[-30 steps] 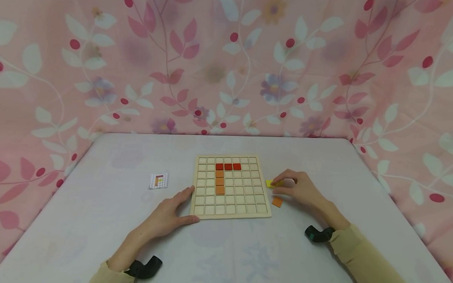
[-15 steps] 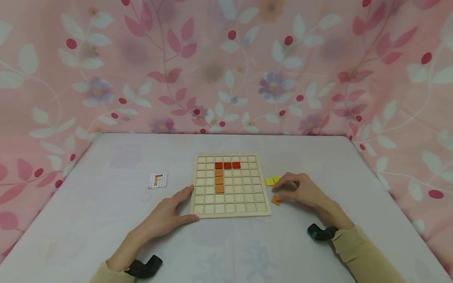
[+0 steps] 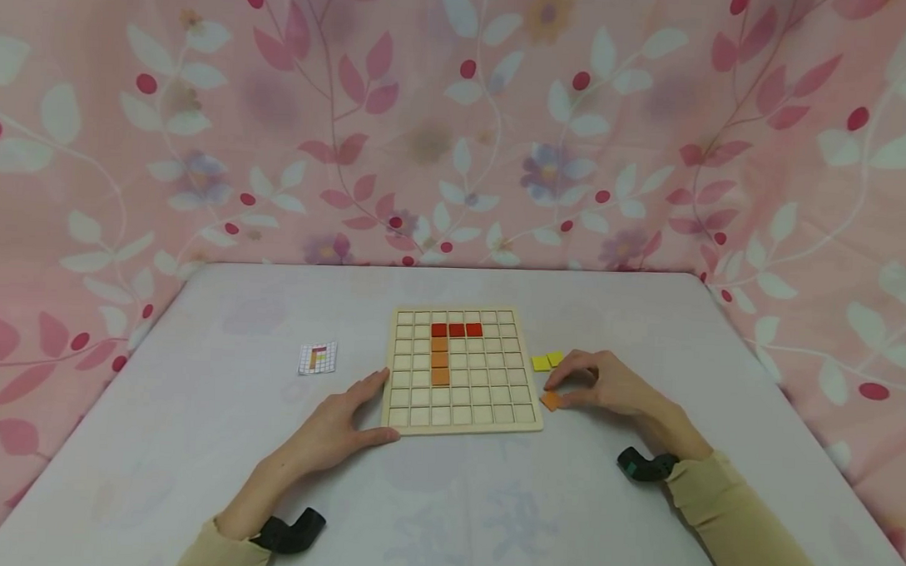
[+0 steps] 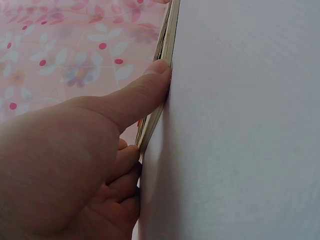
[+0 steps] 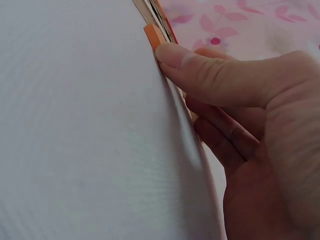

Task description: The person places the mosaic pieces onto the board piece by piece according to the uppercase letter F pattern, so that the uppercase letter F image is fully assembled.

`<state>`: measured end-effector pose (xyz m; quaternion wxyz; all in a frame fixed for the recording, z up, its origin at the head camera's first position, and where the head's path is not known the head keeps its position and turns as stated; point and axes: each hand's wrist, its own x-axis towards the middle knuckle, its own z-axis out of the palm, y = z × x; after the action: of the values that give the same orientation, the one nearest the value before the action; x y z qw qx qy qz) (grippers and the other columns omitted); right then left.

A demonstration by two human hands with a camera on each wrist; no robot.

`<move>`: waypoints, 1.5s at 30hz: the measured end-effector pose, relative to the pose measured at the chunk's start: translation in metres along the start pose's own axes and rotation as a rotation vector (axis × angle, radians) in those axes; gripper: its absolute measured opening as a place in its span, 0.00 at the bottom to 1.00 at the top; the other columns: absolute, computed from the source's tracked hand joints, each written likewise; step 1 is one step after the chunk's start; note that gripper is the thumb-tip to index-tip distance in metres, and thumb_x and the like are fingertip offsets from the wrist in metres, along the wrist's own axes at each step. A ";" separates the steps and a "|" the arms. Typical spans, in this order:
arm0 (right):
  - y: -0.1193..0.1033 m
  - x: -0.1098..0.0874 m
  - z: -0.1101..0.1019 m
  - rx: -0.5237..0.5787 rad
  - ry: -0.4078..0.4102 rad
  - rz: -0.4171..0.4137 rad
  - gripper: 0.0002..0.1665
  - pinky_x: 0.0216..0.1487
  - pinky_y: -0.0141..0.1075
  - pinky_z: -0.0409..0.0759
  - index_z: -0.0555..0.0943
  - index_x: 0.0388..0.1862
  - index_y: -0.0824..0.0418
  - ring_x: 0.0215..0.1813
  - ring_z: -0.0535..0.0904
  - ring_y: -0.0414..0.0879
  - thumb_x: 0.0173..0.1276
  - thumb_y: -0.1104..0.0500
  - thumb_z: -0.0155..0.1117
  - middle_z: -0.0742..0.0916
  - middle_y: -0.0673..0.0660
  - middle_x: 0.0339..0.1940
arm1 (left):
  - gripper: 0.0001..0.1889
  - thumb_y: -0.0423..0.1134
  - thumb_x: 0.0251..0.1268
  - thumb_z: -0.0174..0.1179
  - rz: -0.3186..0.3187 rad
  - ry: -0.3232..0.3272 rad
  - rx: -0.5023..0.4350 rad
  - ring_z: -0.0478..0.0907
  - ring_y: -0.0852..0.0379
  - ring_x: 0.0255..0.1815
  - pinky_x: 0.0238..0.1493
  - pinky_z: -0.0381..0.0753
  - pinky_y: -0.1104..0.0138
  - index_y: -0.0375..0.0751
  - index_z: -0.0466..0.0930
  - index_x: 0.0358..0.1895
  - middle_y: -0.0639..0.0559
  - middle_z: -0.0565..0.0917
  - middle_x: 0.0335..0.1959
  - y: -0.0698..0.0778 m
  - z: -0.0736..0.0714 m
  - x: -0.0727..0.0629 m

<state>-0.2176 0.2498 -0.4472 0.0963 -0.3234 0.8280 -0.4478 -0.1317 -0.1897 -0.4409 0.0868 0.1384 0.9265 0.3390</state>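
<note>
A square wooden grid board (image 3: 491, 409) lies on the table. Three red tiles (image 3: 456, 329) form a row on it, and three orange tiles (image 3: 439, 360) run down from the leftmost one. My left hand (image 3: 331, 433) rests against the board's left edge, fingers at the side and thumb at the near corner; the left wrist view shows the thumb (image 4: 145, 90) on the edge. My right hand (image 3: 607, 388) pinches a loose orange tile (image 3: 550, 400) between thumb and index finger, right of the board. In the right wrist view the thumb touches this orange tile (image 5: 154, 36).
Two yellow tiles (image 3: 547, 361) lie side by side, just right of the board and beyond my right fingers. A small printed pattern card (image 3: 317, 358) is left of the board. Pink floral cloth (image 3: 458, 133) hangs behind the table (image 3: 445, 516).
My right hand has come away from the yellow tiles, toward me, to the loose orange tile, which has turned and shifted slightly left. My left hand has stayed at the board.
</note>
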 end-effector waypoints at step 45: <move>-0.022 0.030 0.016 -0.055 0.280 0.198 0.15 0.72 0.54 0.62 0.89 0.40 0.45 0.56 0.80 0.46 0.54 0.48 0.81 0.89 0.45 0.43 | 0.52 0.60 0.55 0.71 0.002 0.000 -0.018 0.53 0.45 0.81 0.76 0.59 0.46 0.49 0.53 0.80 0.48 0.58 0.80 0.000 0.000 0.000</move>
<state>-0.2240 0.2116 -0.4344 0.0150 -0.1773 0.8731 -0.4539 -0.1320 -0.1894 -0.4414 0.0878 0.1384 0.9233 0.3474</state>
